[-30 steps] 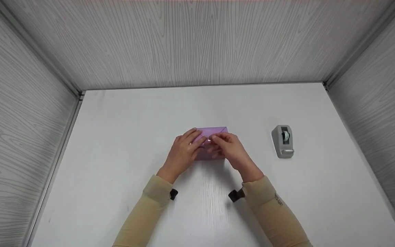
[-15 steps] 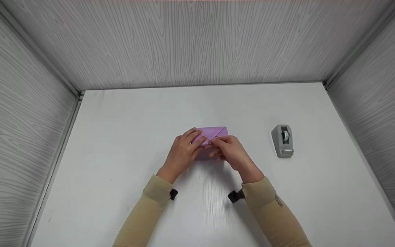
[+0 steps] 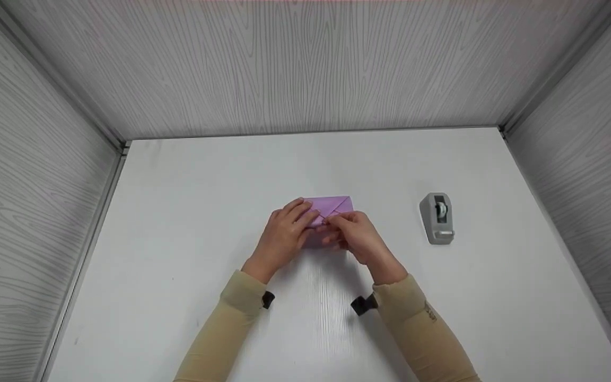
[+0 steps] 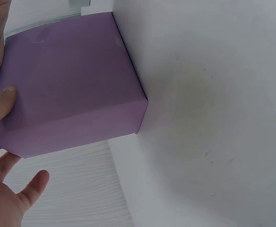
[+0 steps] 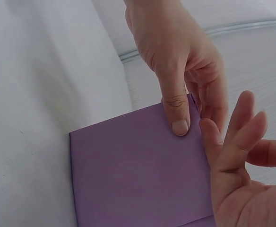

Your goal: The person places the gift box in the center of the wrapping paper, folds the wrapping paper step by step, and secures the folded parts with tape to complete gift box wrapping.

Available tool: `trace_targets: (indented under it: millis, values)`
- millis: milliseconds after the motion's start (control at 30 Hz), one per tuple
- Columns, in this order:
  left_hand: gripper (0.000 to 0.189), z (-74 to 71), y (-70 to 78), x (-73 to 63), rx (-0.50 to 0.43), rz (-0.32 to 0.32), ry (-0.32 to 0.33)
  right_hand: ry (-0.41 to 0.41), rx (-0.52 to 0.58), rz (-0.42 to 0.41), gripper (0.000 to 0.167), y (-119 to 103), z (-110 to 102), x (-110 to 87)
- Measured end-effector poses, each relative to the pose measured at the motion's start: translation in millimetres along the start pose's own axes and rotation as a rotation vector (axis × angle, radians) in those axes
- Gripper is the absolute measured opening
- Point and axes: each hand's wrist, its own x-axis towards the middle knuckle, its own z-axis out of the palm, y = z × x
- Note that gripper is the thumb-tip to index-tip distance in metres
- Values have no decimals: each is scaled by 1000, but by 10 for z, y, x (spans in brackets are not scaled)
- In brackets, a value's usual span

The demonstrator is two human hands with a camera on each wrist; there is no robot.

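Observation:
A small purple paper-wrapped box [image 3: 328, 203] stands near the middle of the white table, creased flaps showing on its top. My left hand [image 3: 284, 229] holds its left side, the thumb [image 5: 178, 118] flat on the near face and the fingers over the top. In the head view my right hand [image 3: 356, 233] has thumb and index fingertips together at the tip of the top flap. Its other fingers [image 5: 244, 127] hang loosely in front of the near face. I cannot tell whether a bit of tape is between those fingertips.
A grey tape dispenser [image 3: 437, 227] with a roll in it stands on the table [image 3: 210, 180], right of the box. Grey wood-grain panels [image 3: 305, 69] rise at the back and both sides.
A small shiny bit at the right fingertips no longer shows. The right fingertips have moved slightly down toward me onto the flap's tip. The left hand and box are nearly still.

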Motion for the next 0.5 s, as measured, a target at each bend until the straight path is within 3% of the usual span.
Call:
trace_targets:
  millis: [267, 500]
  values:
    - [32, 21, -6, -8, 25, 16, -1, -2, 2, -7, 28, 15, 0, 15]
    - [39, 25, -3, -4, 18, 23, 9, -28, 55, 0, 27, 33, 12, -36]
